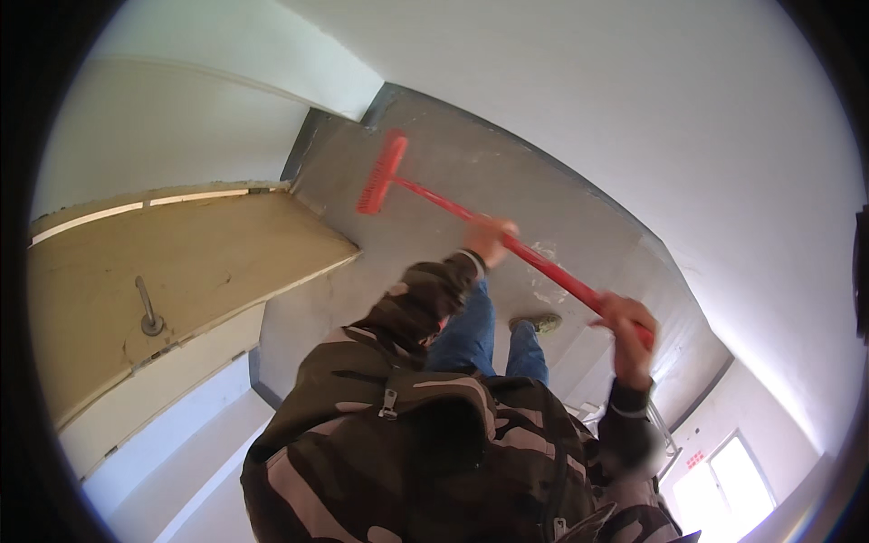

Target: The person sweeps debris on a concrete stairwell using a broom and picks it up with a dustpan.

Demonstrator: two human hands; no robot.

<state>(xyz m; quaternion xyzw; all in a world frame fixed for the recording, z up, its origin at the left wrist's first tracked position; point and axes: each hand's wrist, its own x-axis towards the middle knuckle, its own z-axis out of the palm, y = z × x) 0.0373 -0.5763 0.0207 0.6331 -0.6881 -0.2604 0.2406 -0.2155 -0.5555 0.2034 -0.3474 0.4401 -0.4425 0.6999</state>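
Note:
Both my hands grip a long-handled red broom. My left hand (490, 241) is closed round the middle of its red handle (553, 270). Near the handle's top end, my right hand (626, 326) is wrapped around it. The red bristled head (383, 173) is at the far end, over the grey floor (448, 149) near the wall corner; whether the bristles touch the floor I cannot tell. Slight blur shows on the head and both hands.
At left, a tan platform (204, 258) with a metal fitting (149, 315) on top juts beside the floor. A white wall (611, 102) with a dark base strip runs along the right. Metal legs (665, 434) and a bright window (733, 492) are behind me, lower right.

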